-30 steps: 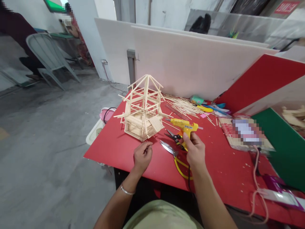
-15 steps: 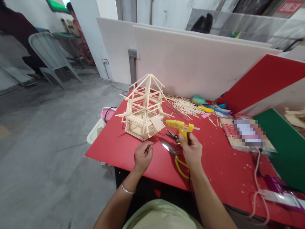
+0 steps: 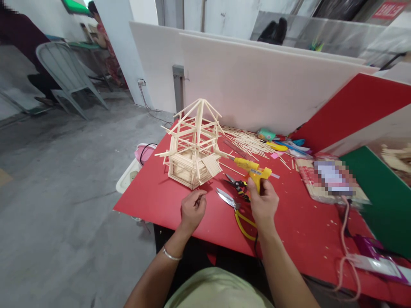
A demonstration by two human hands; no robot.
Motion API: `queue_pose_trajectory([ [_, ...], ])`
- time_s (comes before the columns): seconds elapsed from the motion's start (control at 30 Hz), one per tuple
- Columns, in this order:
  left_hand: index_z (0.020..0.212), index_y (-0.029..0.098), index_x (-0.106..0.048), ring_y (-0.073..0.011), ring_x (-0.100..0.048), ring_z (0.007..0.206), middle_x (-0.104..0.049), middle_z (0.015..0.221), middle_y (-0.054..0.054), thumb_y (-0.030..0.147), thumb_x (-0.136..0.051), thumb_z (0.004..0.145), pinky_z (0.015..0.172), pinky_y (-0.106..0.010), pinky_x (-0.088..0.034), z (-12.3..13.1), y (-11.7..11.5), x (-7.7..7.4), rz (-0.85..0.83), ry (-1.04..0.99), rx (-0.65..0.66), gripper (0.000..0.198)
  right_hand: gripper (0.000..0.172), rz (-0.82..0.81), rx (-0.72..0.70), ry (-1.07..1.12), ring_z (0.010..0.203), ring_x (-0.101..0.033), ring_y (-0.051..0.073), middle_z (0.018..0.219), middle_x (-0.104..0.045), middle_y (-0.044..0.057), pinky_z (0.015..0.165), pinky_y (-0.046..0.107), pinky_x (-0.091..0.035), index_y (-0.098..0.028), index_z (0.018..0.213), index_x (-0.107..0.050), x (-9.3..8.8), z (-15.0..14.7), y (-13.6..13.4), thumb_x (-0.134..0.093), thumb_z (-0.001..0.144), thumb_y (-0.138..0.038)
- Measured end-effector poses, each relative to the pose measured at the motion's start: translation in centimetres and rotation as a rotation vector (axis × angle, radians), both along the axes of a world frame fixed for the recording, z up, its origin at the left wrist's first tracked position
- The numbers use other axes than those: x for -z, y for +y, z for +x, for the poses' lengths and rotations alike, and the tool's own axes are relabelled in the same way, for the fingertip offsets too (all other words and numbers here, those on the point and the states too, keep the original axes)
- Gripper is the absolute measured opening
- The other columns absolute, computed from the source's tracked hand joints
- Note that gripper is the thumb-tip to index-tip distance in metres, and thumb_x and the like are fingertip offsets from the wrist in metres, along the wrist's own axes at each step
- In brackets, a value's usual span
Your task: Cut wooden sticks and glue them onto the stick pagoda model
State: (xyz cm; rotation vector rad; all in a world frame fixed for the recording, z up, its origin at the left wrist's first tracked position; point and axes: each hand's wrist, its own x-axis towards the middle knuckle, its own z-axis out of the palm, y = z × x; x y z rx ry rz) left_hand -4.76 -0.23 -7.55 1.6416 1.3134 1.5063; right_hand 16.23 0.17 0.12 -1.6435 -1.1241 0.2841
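Note:
My right hand [image 3: 264, 200] grips a yellow glue gun [image 3: 253, 169], its nozzle pointing left and a clear glue stick poking out the back. Left of it stands a pagoda-like model [image 3: 195, 149] built of thin wooden sticks, with a slatted panel on its lower right side. In front of the model, my left hand [image 3: 194, 209] is closed with fingers curled together; what they hold, if anything, is hidden. Between the hands lie yellow-handled scissors [image 3: 229, 200], blades partly apart, and black cutters [image 3: 236, 185].
Loose wooden sticks [image 3: 247, 139] are heaped at the back of the red table [image 3: 147, 192]. A yellow utility knife [image 3: 276, 146] lies beside them. Farther right, a phone [image 3: 334, 177] with a pink cable rests on a packet. White boards [image 3: 257, 81] stand behind; other people sit far left.
My right hand has moved the glue gun rightward and slightly down, away from the model's slatted panel. My left hand and the model stay nearly where they were.

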Motion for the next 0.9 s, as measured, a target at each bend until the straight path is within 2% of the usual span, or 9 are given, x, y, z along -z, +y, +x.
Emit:
queue_pose_trajectory([
  [0.17, 0.093, 0.019, -0.07, -0.0119, -0.058, 0.061, -0.069, 0.078, -0.002, 0.016, -0.055, 0.085, 0.059, -0.024, -0.047, 0.0, 0.0, 0.2, 0.001, 0.0, -0.012, 0.018, 0.038, -0.051, -0.102, -0.029, 0.071, -0.055, 0.013, 0.082, -0.065, 0.0, 0.068, 0.024, -0.044, -0.016, 0.094, -0.067, 0.0, 0.1, -0.6, -0.063, 0.084, -0.053],
  [0.37, 0.094, 0.019, -0.071, -0.0122, -0.059, 0.062, -0.069, 0.077, -0.002, 0.017, -0.055, 0.085, 0.06, -0.024, -0.048, 0.1, 0.1, 0.5, 0.02, -0.002, -0.018, 0.018, 0.032, 0.063, -0.1, -0.114, 0.072, -0.057, 0.013, 0.082, -0.064, 0.001, 0.068, 0.024, -0.045, -0.016, 0.093, -0.067, -0.9, -1.2, 0.3, -0.065, 0.085, -0.048],
  [0.47, 0.094, 0.019, -0.071, -0.012, -0.059, 0.061, -0.07, 0.079, -0.002, 0.017, -0.055, 0.085, 0.06, -0.024, -0.048, 0.1, 0.1, 0.5, 0.016, -0.007, -0.027, 0.018, 0.03, 0.134, -0.119, -0.176, 0.074, -0.058, 0.013, 0.086, -0.065, 0.002, 0.072, 0.025, -0.046, -0.017, 0.099, -0.068, -1.3, -2.1, 1.3, -0.065, 0.087, -0.044],
  [0.67, 0.093, 0.019, -0.071, -0.0119, -0.057, 0.059, -0.068, 0.076, -0.002, 0.018, -0.055, 0.085, 0.058, -0.024, -0.047, 0.1, 0.1, 0.3, -0.002, 0.005, -0.032, 0.018, 0.027, 0.209, -0.162, -0.242, 0.079, -0.059, 0.015, 0.091, -0.066, 0.003, 0.077, 0.028, -0.047, -0.017, 0.103, -0.067, -1.0, -2.5, 2.0, -0.065, 0.088, -0.039],
  [0.77, 0.093, 0.019, -0.071, -0.012, -0.057, 0.059, -0.068, 0.076, -0.002, 0.019, -0.055, 0.084, 0.058, -0.024, -0.047, 0.1, 0.1, 0.4, -0.003, -0.002, -0.032, 0.018, 0.028, 0.178, -0.164, -0.225, 0.078, -0.059, 0.015, 0.091, -0.066, 0.003, 0.076, 0.027, -0.047, -0.018, 0.103, -0.067, -1.1, -1.8, 1.3, -0.065, 0.087, -0.04],
  [0.9, 0.094, 0.019, -0.071, -0.0124, -0.059, 0.061, -0.069, 0.078, -0.003, 0.018, -0.055, 0.084, 0.06, -0.025, -0.048, 0.1, 0.1, 0.6, -0.017, -0.018, -0.026, 0.018, 0.027, 0.058, -0.051, -0.195, 0.071, -0.054, 0.012, 0.082, -0.063, 0.0, 0.07, 0.024, -0.044, -0.017, 0.089, -0.067, -0.9, -0.3, -0.5, -0.066, 0.085, -0.044],
])
